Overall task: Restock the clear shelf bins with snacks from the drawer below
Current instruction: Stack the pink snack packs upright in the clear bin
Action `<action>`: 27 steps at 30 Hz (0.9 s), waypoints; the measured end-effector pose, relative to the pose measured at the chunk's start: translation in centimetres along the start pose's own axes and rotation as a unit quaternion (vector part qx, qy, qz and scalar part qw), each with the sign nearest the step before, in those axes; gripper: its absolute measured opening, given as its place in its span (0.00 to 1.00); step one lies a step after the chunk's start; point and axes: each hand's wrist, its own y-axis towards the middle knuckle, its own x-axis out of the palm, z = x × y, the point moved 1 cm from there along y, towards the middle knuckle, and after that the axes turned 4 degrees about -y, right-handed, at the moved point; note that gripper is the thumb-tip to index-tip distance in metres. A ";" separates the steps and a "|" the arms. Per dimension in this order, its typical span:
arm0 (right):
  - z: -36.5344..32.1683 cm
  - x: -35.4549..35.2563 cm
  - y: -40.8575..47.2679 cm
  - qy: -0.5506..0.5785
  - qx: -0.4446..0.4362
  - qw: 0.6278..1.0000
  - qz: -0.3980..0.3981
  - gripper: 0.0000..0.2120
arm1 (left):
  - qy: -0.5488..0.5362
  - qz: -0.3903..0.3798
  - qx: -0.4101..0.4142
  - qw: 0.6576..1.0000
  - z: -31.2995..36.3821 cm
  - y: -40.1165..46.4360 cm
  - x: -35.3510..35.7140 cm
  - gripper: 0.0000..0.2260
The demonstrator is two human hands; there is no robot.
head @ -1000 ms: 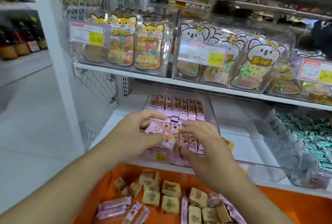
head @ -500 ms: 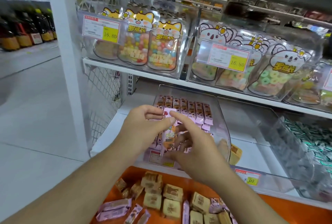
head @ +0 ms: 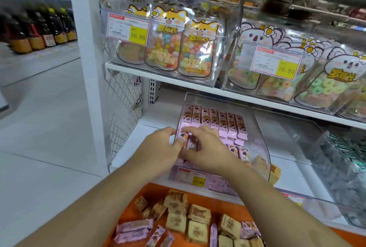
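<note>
A clear shelf bin [head: 259, 128] on the lower shelf holds rows of pink snack packs [head: 222, 122]. Both my hands are inside its front part. My left hand [head: 158, 148] and my right hand [head: 206, 145] meet over a few pink packs [head: 188, 143], fingers curled round them and pressing them down into the row. Below, the open orange drawer [head: 198, 191] holds loose pink packs [head: 134, 229] and beige square snack packs [head: 198, 221].
The shelf above carries clear bins of candy bags [head: 168, 48] with price tags [head: 127, 29]. To the right stands another clear bin [head: 336, 159] with green-wrapped sweets. A white post [head: 87, 68] and wire mesh side panel [head: 122, 96] stand at the left. Bottles [head: 39, 29] line a far aisle.
The view has shifted closer and rightward. Both hands have reached a little deeper into the bin and lowered onto the pink packs they hold.
</note>
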 end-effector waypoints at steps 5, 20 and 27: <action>0.2 0.1 -0.1 -0.044 0.007 0.999 -0.005 0.34 | -0.020 -0.013 -0.011 1.000 -0.5 0.2 0.2 0.18; 0.5 0.1 -11.6 0.078 -0.040 0.995 0.054 0.25 | 0.003 -0.023 -0.029 0.999 -3.0 -6.7 -2.4 0.16; 4.3 8.3 -17.3 0.071 0.004 0.997 -0.041 0.22 | 0.057 -0.114 -0.054 0.990 -7.8 -11.5 3.3 0.11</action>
